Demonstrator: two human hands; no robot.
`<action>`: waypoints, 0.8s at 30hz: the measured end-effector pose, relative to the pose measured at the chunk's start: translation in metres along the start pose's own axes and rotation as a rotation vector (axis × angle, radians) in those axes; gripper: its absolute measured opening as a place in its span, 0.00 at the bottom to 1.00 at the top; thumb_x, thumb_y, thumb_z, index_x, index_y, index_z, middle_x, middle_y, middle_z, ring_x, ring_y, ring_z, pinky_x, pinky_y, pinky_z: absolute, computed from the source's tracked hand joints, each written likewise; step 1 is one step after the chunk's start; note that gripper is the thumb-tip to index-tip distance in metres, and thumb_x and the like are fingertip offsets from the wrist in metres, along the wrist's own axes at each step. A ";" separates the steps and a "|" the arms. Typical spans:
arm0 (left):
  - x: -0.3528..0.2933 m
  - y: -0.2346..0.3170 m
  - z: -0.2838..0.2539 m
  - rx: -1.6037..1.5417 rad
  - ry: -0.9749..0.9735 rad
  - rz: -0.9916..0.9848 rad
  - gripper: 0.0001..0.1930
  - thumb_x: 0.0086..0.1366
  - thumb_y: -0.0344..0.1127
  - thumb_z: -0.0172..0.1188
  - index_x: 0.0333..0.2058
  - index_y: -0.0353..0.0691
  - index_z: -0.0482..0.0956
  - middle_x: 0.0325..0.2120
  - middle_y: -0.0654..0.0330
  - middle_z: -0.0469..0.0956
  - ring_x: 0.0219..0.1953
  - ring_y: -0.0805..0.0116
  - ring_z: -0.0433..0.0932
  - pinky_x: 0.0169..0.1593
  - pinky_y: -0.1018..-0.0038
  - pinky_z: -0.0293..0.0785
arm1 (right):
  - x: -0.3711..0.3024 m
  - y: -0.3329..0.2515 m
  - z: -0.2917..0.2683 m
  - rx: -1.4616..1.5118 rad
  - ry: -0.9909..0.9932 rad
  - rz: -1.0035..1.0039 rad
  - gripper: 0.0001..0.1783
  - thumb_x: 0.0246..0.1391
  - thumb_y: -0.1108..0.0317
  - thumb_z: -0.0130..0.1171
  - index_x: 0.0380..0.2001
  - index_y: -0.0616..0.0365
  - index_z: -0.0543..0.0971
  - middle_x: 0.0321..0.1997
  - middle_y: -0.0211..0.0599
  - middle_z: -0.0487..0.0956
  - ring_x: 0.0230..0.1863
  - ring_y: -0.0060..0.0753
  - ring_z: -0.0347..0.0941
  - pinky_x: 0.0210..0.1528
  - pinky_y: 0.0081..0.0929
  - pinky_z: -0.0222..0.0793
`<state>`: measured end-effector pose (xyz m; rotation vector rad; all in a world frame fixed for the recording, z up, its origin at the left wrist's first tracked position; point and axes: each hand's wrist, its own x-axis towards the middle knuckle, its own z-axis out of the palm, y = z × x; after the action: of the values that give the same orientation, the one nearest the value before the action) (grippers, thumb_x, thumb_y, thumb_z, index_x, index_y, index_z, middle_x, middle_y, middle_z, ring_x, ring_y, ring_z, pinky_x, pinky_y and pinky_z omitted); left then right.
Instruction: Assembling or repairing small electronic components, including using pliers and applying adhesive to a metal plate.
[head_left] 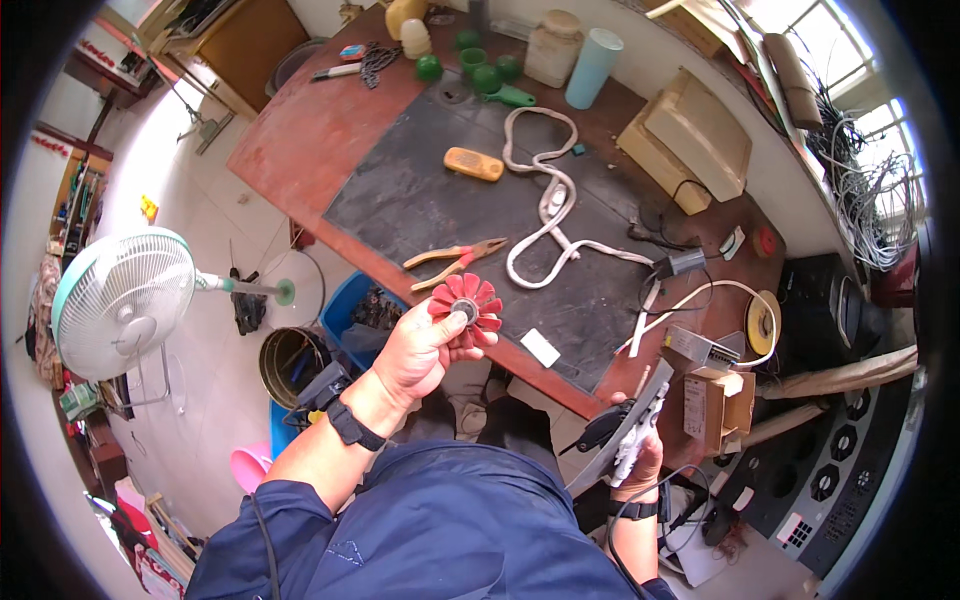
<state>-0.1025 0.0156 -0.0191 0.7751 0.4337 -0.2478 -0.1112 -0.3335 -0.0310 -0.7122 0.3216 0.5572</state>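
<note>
The left hand [412,355] over there pinches a red fan wheel [472,290] by the counter's edge [375,262], thumb against its hub, fingers curled beneath; the right hand [646,464] grips a grey plate-shaped part [603,462].

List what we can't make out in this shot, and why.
All in the head view:
Red fan wheel: far side, turned away from the camera in the left hand.
Right hand: some fingers, hidden by the grey plate-like part.
Blue bin: part of its inside, covered by the table.
Cardboard box: printing, too small.
</note>
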 end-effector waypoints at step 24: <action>-0.265 -0.048 -0.145 -0.286 0.677 0.394 0.19 0.69 0.41 0.57 0.54 0.39 0.72 0.45 0.57 0.81 0.40 0.68 0.81 0.38 0.77 0.77 | 0.063 0.160 0.204 -0.484 -0.435 0.594 0.21 0.49 0.66 0.69 0.45 0.61 0.76 0.38 0.35 0.81 0.37 0.28 0.80 0.42 0.27 0.78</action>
<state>-0.3960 0.1019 -0.0176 0.6314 0.9159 0.4550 -0.1346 -0.0695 0.0027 -0.9369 -0.0245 1.3617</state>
